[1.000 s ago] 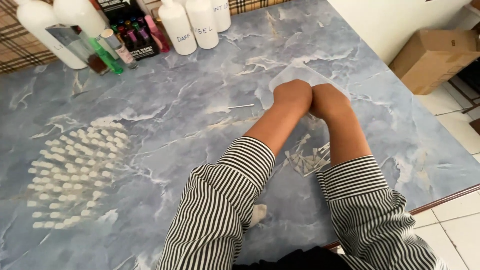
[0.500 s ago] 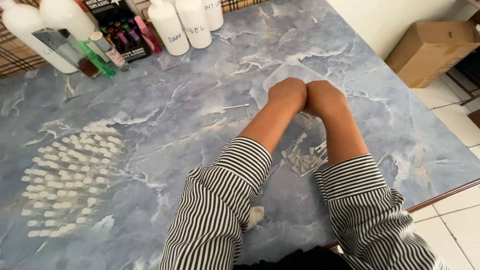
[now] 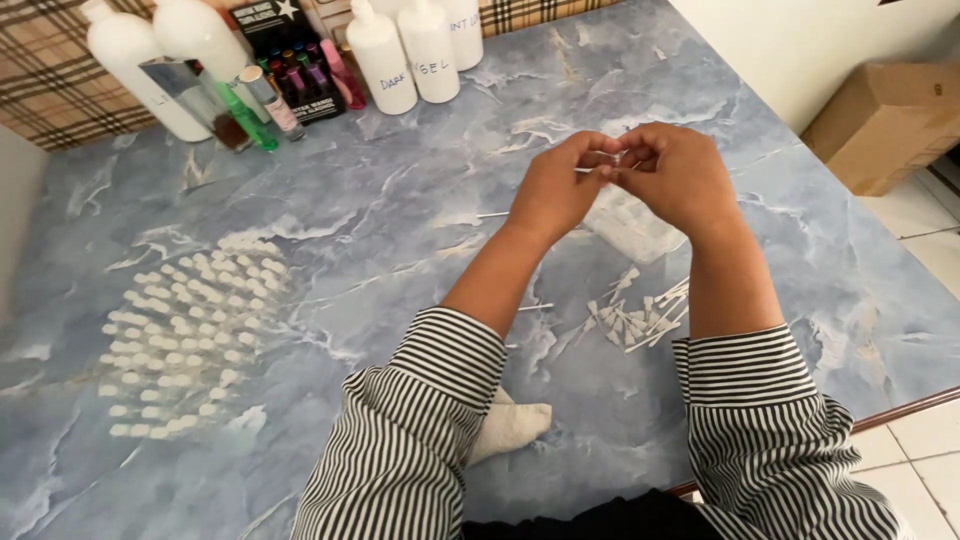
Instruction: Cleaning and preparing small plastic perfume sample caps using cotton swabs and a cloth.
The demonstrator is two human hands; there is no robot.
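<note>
My left hand (image 3: 558, 188) and my right hand (image 3: 678, 172) meet above the blue marbled table (image 3: 400, 200), fingertips pinched together on a small thin white stick (image 3: 606, 160). Both arms wear black-and-white striped sleeves. Under the hands lies a clear plastic bag (image 3: 630, 225). A loose pile of small white sticks (image 3: 635, 315) lies on the table near my right forearm. A single stick (image 3: 492, 214) lies left of my left wrist.
Rows of several small white tips (image 3: 185, 330) cover the table's left side. White bottles (image 3: 405, 45), small coloured bottles (image 3: 300, 85) and a dark box stand along the far edge. A cardboard box (image 3: 885, 120) sits on the floor at right. A white cloth wad (image 3: 510, 425) lies near my left sleeve.
My hands have lifted off the table and turned, fingers now pinching a small stick between them; before, both fists were pressed down together on the bag.
</note>
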